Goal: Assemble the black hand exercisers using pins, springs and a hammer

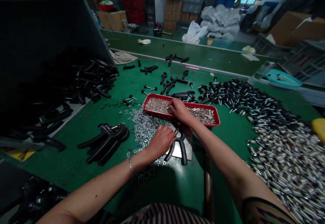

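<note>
My left hand [162, 139], with a bracelet at the wrist, has its fingers bent together at the top of a black clamp [181, 146] that lies over a metal plate [189, 137]. What those fingertips hold is too small to tell. Farther forward, my right hand [179, 110] reaches into a red tray [216, 115], its fingers closed down among small metal pins [157, 105]. Anything between them is hidden. Loose washers [143, 126] are spread left of my left hand.
Stacked black clamps [108, 142] lie at left, beside a large bin [83, 0] of black parts. On the right are heaps of black-headed screws [238, 93] and metal springs [291, 159]. Black clamp parts [169, 86] lie behind the tray.
</note>
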A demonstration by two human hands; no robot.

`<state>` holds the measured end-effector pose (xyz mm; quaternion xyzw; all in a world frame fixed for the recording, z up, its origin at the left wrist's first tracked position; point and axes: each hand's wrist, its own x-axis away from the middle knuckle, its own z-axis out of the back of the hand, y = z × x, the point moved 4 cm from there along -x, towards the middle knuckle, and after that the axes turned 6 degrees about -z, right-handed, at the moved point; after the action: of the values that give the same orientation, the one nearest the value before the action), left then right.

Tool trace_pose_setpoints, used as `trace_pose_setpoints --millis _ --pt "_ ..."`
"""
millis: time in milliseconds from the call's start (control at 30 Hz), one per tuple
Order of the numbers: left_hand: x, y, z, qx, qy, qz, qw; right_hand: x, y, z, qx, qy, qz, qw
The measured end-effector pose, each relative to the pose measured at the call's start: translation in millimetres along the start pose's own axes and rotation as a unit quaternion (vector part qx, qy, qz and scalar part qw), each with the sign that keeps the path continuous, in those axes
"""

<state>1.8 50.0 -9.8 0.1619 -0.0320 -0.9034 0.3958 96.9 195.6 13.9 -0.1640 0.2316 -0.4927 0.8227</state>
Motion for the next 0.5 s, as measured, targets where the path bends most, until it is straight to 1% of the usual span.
trace_pose_setpoints --millis 67,133,200,267,333,400,500 --pt "1.4 2.6 -1.7 -0.016 0.003 -0.018 1.0 13.9 0.0 14.9 -0.046 0.018 -0.012 0.999" --pt "2.6 4.2 -3.9 -0.031 0.005 -0.037 0.999 38.6 0.4 29.6 -0.143 0.032 -0.039 0.988" --pt "3.3 5.1 -5.7 -0.044 0.004 -0.056 0.997 71.8 2.5 39.0 -0.279 0.024 -0.093 0.955" --pt "3.4 5.6 -6.5 -0.055 0.0 -0.072 0.996 108.2 5.9 41.9 -0.38 0.007 -0.163 0.91" --pt "3.1 6.4 -5.8 -0.067 -0.005 -0.086 0.994 141.7 9.8 41.5 -0.432 -0.001 -0.222 0.874" --pt "2.6 7.3 -4.3 -0.078 -0.007 -0.096 0.992 167.5 13.6 39.1 -0.463 -0.006 -0.26 0.848" --pt "1.9 9.0 -2.4 -0.091 -0.007 -0.105 0.99 189.9 17.4 32.2 -0.49 -0.016 -0.296 0.82"
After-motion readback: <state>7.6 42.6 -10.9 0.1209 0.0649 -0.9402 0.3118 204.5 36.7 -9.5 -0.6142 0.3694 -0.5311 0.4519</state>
